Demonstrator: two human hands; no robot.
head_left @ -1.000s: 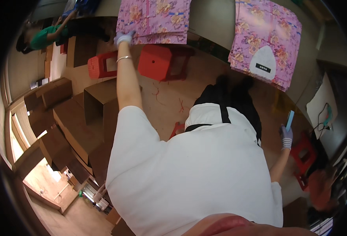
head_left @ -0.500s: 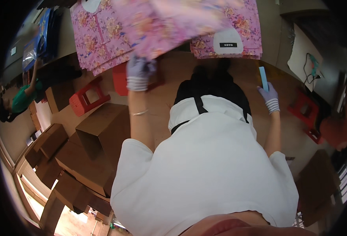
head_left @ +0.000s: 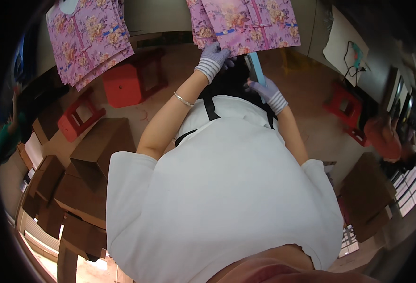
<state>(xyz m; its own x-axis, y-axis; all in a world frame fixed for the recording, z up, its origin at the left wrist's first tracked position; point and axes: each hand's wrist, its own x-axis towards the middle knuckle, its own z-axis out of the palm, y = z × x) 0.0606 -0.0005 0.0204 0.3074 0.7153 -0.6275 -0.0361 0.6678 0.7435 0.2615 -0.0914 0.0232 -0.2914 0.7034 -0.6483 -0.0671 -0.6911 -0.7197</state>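
My left hand (head_left: 213, 58), in a lilac knit glove with a striped cuff, pinches the near left corner of a pink flower-printed sheet (head_left: 255, 28). This sheet lies over the right-hand stack of similar sheets (head_left: 200, 26), turned slightly against it. In my right hand (head_left: 268, 93), gloved alike, is a flat light-blue strip (head_left: 255, 70). Its upper end is just below the sheet's near edge; I cannot tell whether they touch. A second stack of pink floral sheets (head_left: 87, 45) sits to the left, its near edges fanned and overhanging the table.
Red plastic stools (head_left: 123, 85) stand under and beside the table (head_left: 165, 23). Brown cardboard boxes (head_left: 99, 146) crowd the left side. At right, a teal-handled tool with a black cord (head_left: 357, 54) rests on a pale board (head_left: 342, 42). Another person (head_left: 7, 137) is at far left.
The sheet swung across from the left stack, blurred, and now lies over the right stack. My left hand moved right with it; my right hand brought the blue strip inward and up.
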